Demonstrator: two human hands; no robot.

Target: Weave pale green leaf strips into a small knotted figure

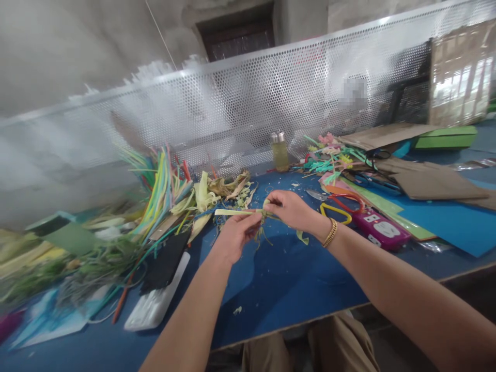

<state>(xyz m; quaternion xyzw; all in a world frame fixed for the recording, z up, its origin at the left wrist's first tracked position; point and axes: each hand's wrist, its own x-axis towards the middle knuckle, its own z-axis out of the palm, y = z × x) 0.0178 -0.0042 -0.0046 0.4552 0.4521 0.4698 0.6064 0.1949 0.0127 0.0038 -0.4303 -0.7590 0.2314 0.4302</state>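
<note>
My left hand is closed in a pinch on a pale green strip of corn husk, whose flat end sticks out to the left. Close beside it, my right hand pinches the same bundle between thumb and fingertips. Thin green strands hang below the join, above the blue tabletop. Whether the pieces are knotted or twisted together is blurred. A pile of dry corn husks lies just beyond my left hand. To the right of my right hand are scissors with a red handle and a yellow handle.
Colourful pipe cleaners and green plant bits crowd the left. A black pouch lies on a white packet. A purple case, blue paper and cardboard fill the right. A jar stands by the perforated panel.
</note>
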